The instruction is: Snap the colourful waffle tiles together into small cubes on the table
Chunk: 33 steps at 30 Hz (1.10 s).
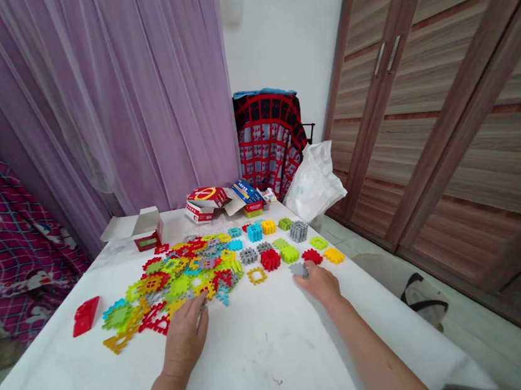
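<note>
My right hand [321, 282] pinches a grey toothed building tile [299, 270] just above the white table, at the near side of the sorted stacks. Close by are a red tile stack [270, 259], a red tile [312, 256] and a yellow tile [333, 255]. My left hand [186, 332] rests at the near edge of a loose heap of coloured toothed tiles [180, 287], its fingers stretched out and thumb apart. The fingertips are by a yellow tile [204, 288]; whether they touch it I cannot tell. A yellow square frame tile [256, 276] lies between the hands.
Behind the heap stand an open white-and-red box [147, 230], a red box [206, 203] and a blue box [247, 195]. A white plastic bag [314, 182] is beyond the table's far right corner. A red plastic piece [86, 316] lies on the left of the table [271, 358].
</note>
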Tool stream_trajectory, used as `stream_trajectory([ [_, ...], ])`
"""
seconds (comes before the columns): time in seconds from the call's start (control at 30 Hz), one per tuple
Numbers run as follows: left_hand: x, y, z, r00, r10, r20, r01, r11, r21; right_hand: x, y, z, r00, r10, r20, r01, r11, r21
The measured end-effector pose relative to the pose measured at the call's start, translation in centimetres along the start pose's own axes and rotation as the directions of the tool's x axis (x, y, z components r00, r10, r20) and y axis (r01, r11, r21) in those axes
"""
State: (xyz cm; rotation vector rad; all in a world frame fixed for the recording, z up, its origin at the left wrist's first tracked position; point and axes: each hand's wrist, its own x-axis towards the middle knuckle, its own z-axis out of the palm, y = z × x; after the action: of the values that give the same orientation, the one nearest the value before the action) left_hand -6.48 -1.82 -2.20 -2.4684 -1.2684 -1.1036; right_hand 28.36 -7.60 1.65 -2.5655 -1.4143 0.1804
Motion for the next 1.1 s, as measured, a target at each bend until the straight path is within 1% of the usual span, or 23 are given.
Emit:
stream_trajectory([
  [0.2, 0.0, -0.8, -0.7, 0.996, -0.089, -0.021, 0.09, 0.995, 0.036, 0.3, 0.2, 0.0, 0.999, 0.004, 0.033, -0.004, 1.0, 0.018],
  [0.37, -0.1, -2.5, -1.8, 0.985, -0.164, -0.043, 0.168, 0.982, 0.084, 0.3, 0.3, 0.2, 1.0, -0.005, 0.016, 0.004, 0.999, 0.05],
  [0.5, -0.2, -3.4, -2.2, 0.974, -0.22, -0.057, 0.226, 0.967, 0.115, 0.3, 0.7, 0.6, 1.0, -0.018, -0.011, 0.019, 0.997, 0.077],
  [0.6, -0.3, -3.8, -2.1, 0.961, -0.27, -0.063, 0.276, 0.954, 0.12, 0.4, 1.2, 1.4, 0.998, 0.008, -0.068, 0.002, 0.989, 0.149],
  [0.67, -0.4, -4.1, -2.0, 0.946, -0.316, -0.077, 0.323, 0.94, 0.11, 0.5, 1.5, 2.1, 0.988, 0.027, -0.152, 0.014, 0.965, 0.262],
  [0.77, -0.4, -4.5, -1.8, 0.917, -0.386, -0.101, 0.394, 0.915, 0.083, 0.4, 1.5, 3.0, 0.954, 0.022, -0.3, 0.113, 0.899, 0.424],
  [0.83, -0.5, -4.6, -1.8, 0.904, -0.416, -0.098, 0.424, 0.902, 0.08, 0.0, 0.9, 3.4, 0.935, -0.043, -0.352, 0.213, 0.861, 0.462],
  [0.9, -0.5, -4.5, -1.8, 0.907, -0.413, -0.075, 0.419, 0.903, 0.091, -0.5, -0.1, 3.8, 0.921, -0.134, -0.366, 0.305, 0.833, 0.462],
  [1.03, -0.4, -3.5, -2.0, 0.95, -0.313, 0.019, 0.308, 0.942, 0.132, -2.0, -2.9, 4.5, 0.885, -0.313, -0.344, 0.441, 0.802, 0.402],
  [1.1, -0.3, -2.9, -2.1, 0.955, -0.288, 0.074, 0.273, 0.947, 0.171, -2.7, -4.1, 4.8, 0.854, -0.409, -0.321, 0.511, 0.777, 0.369],
])
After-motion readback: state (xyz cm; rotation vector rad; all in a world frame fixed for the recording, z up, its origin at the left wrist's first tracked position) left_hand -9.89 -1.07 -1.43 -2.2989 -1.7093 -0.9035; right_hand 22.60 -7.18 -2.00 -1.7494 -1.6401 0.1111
